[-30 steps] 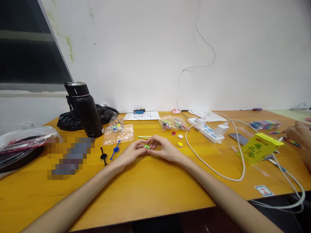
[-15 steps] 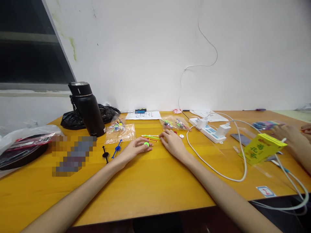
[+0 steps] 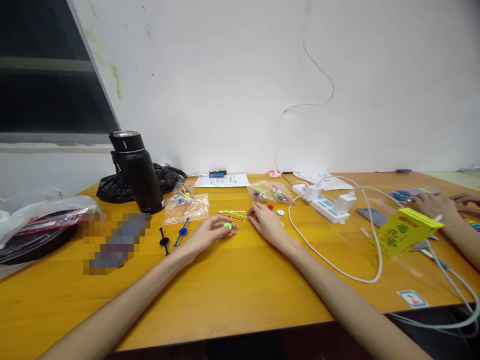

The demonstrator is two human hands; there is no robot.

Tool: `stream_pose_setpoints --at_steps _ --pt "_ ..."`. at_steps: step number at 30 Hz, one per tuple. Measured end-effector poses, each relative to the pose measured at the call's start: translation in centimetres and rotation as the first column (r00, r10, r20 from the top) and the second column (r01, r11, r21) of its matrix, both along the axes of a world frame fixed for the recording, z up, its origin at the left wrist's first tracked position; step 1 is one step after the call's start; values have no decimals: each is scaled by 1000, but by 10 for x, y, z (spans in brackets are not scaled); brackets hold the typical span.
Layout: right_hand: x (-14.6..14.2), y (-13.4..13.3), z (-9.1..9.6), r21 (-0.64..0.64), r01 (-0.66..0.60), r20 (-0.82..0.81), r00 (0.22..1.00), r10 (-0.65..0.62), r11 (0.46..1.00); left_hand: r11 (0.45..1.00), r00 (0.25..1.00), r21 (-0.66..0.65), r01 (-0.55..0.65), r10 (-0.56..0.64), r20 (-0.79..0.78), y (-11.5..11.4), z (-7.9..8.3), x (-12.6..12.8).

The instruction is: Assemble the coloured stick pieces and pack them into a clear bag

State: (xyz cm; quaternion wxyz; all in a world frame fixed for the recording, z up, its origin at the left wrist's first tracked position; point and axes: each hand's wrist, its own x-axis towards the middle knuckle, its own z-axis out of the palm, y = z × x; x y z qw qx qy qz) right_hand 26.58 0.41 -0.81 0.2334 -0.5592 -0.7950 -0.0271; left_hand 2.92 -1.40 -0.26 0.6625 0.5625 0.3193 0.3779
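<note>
Hands rest on the orange table (image 3: pixel 232 295): the left hand (image 3: pixel 210 231) pinches a small green disc (image 3: pixel 227 226) in loosely curled fingers, while the right hand (image 3: pixel 264 222), part open and holding nothing visible, reaches thin coloured sticks (image 3: pixel 233 215). Beyond, finished black (image 3: pixel 164 241) and blue (image 3: pixel 182 232) spinners lie assembled; bagged parts (image 3: pixel 186 206) remain.

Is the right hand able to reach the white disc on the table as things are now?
Probably yes. The right hand lies just beside the white disc, and only bare table shows between them; nothing blocks the way.
</note>
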Motion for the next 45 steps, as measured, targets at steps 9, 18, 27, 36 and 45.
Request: stream_pose_setpoints --at_steps 9,18,27,36,45 --pt "0 0 3 -17 -12 39 999 13 1000 1000 1000 -3 9 -8 5 1 -2 -1" --pt "0 0 2 -40 -30 8 1000 30 999 1000 1000 5 17 -17 3 3 -5 -1" --pt "2 1 2 -67 7 -33 999 -10 998 1000 1000 16 22 -22 3 5 -8 -1" --pt "-2 1 8 -76 -137 -335 937 104 988 1000 1000 3 -3 3 11 3 -5 -1" --pt "-10 -2 3 -165 -327 -414 879 235 931 1000 1000 0 -7 7 29 2 -3 -1"
